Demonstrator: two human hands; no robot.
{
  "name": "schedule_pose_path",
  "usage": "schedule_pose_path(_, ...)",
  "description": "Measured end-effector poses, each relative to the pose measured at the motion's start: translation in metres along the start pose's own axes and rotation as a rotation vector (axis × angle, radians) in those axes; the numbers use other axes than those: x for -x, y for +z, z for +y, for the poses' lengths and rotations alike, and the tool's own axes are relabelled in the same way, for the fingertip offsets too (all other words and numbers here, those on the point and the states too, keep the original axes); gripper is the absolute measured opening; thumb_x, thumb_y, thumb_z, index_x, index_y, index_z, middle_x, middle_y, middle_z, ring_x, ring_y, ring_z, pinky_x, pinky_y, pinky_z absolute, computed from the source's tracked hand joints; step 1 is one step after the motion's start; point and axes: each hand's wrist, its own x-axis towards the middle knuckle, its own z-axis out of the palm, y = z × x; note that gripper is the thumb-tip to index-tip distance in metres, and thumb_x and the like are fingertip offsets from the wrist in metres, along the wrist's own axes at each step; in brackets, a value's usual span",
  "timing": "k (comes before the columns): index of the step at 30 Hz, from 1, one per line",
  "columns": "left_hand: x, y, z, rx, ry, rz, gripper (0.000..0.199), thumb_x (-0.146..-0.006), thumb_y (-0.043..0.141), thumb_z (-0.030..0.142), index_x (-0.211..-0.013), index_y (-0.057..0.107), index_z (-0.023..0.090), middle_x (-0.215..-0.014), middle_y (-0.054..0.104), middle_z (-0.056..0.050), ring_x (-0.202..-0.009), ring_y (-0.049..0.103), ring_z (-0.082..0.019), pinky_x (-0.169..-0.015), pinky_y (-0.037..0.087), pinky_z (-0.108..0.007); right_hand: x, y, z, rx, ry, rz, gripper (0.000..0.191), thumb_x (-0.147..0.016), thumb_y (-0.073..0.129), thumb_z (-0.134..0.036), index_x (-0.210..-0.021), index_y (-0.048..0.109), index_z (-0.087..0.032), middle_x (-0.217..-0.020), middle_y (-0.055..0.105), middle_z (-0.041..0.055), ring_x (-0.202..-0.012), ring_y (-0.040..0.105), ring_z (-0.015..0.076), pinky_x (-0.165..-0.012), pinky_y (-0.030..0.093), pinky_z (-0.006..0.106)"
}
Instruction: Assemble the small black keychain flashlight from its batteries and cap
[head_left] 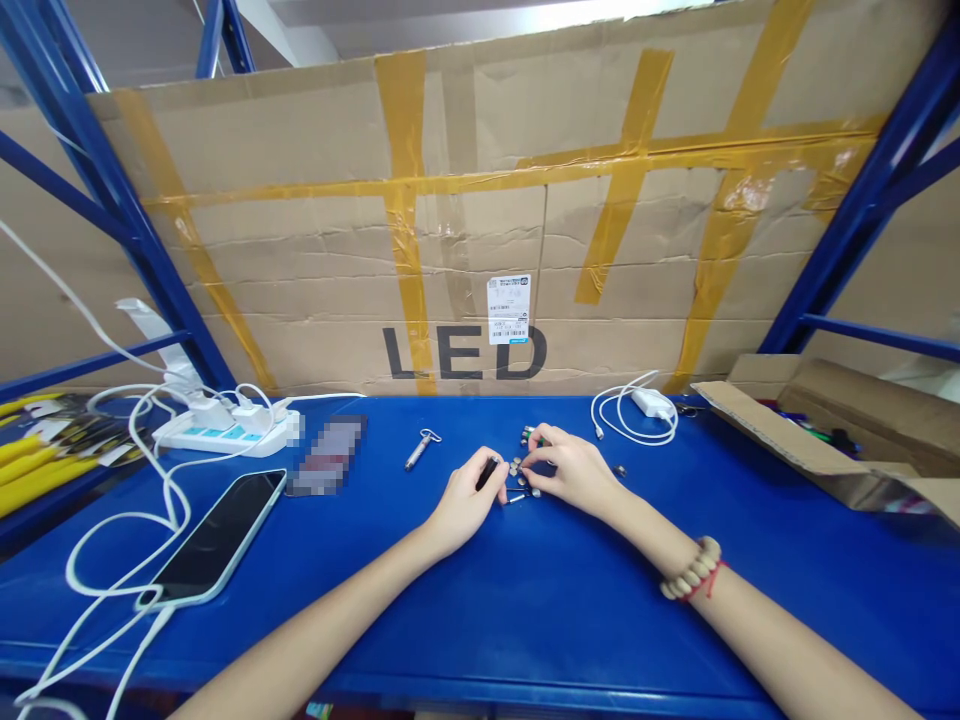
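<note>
My left hand (466, 502) is closed around a short black cylinder (487, 472), which looks like a small tube. Beside it, my right hand (574, 468) reaches down with thumb and index finger together at a few small round silver discs (514, 467) that resemble button cells. Whether a disc is between those fingertips is too small to make out. A thin silver piece (516, 499) lies just below the discs. More small parts (526, 435) sit partly behind my right hand. Left of my hands lies a silver pocket-light-like tube (421, 450) with a wire clip.
On the blue table (480, 620) lie a phone (217, 540), a blurred-out flat item (330, 455) and a power strip (225, 430) with white cables. A charger (652, 403) with its cable is at the back. An open carton (795, 440) stands right, before a large cardboard box (337, 270).
</note>
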Motion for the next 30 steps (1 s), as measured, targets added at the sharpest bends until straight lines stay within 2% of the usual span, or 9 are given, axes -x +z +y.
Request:
schedule_pose_path(4, 0.001, -0.001, 0.002, -0.012, -0.006, -0.005, 0.023, -0.09, 0.037, 0.037, -0.081, 0.046, 0.018, -0.058, 0.052, 0.004, -0.057, 0.046, -0.011, -0.059, 0.034, -0.021, 0.0, -0.003, -0.001, -0.018, -0.01, 0.042, 0.005, -0.074, 0.063, -0.022, -0.071, 0.068, -0.021, -0.087, 0.056, 0.002, -0.08, 0.054, 0.0139, -0.068, 0.042, 0.024)
schedule_pose_path(7, 0.001, -0.001, 0.003, -0.027, 0.002, -0.025, 0.023, -0.09, 0.038, 0.038, -0.081, 0.048, 0.018, -0.058, 0.052, 0.005, -0.057, 0.047, -0.011, -0.06, 0.034, -0.021, 0.0, -0.008, -0.004, -0.029, -0.004, 0.12, 0.008, -0.075, 0.061, -0.024, -0.071, 0.068, -0.021, -0.087, 0.055, 0.0029, -0.078, 0.053, 0.0142, -0.066, 0.041, 0.024)
schedule_pose_path(11, 0.001, -0.002, 0.004, -0.052, 0.019, -0.062, 0.021, -0.087, 0.043, 0.035, -0.079, 0.052, 0.018, -0.06, 0.053, 0.004, -0.058, 0.049, -0.012, -0.059, 0.034, -0.021, 0.0, -0.015, -0.016, -0.072, -0.019, 0.228, 0.011, -0.078, 0.058, -0.026, -0.077, 0.068, -0.02, -0.087, 0.054, 0.0043, -0.077, 0.052, 0.0135, -0.065, 0.042, 0.023)
schedule_pose_path(14, 0.001, -0.002, 0.004, -0.069, 0.028, -0.083, 0.02, -0.086, 0.044, 0.033, -0.077, 0.054, 0.018, -0.061, 0.055, 0.003, -0.058, 0.05, -0.012, -0.059, 0.034, -0.021, 0.0, -0.017, -0.025, -0.114, -0.076, 0.25, 0.014, -0.08, 0.056, -0.026, -0.078, 0.068, -0.02, -0.085, 0.053, 0.0049, -0.078, 0.052, 0.0131, -0.067, 0.043, 0.023)
schedule_pose_path(18, 0.002, -0.002, 0.003, -0.061, 0.042, -0.105, 0.021, -0.088, 0.043, 0.032, -0.079, 0.056, 0.018, -0.061, 0.056, 0.003, -0.059, 0.052, -0.012, -0.06, 0.035, -0.021, 0.0, -0.018, -0.027, -0.142, -0.116, 0.216, 0.015, -0.081, 0.056, -0.028, -0.079, 0.069, -0.02, -0.083, 0.053, 0.0042, -0.078, 0.052, 0.0127, -0.069, 0.042, 0.023)
schedule_pose_path(22, 0.001, 0.0, 0.003, -0.039, 0.044, -0.091, 0.022, -0.088, 0.042, 0.031, -0.078, 0.055, 0.017, -0.06, 0.056, 0.003, -0.06, 0.052, -0.012, -0.061, 0.036, -0.021, 0.0, -0.017, -0.023, -0.143, -0.067, 0.138, 0.017, -0.085, 0.054, -0.032, -0.082, 0.067, -0.022, -0.091, 0.054, 0.0027, -0.074, 0.054, 0.01, -0.065, 0.043, 0.02)
schedule_pose_path(26, -0.002, -0.001, 0.0, -0.018, 0.016, 0.02, 0.022, -0.088, 0.041, 0.033, -0.078, 0.053, 0.017, -0.059, 0.053, 0.003, -0.062, 0.052, -0.013, -0.065, 0.036, -0.021, 0.0, -0.016, -0.014, -0.094, 0.042, 0.094, 0.019, -0.088, 0.049, -0.031, -0.087, 0.065, -0.021, -0.098, 0.057, 0.0021, -0.069, 0.056, 0.0082, -0.06, 0.041, 0.019)
schedule_pose_path(30, -0.005, -0.003, -0.004, 0.012, -0.032, 0.114, 0.027, -0.089, 0.037, 0.038, -0.081, 0.051, 0.016, -0.056, 0.051, 0.003, -0.059, 0.051, -0.013, -0.062, 0.036, -0.022, 0.0, -0.019, -0.004, -0.031, 0.17, 0.051, 0.022, -0.088, 0.047, -0.032, -0.087, 0.066, -0.022, -0.094, 0.061, 0.0012, -0.062, 0.055, 0.0081, -0.052, 0.034, 0.02)
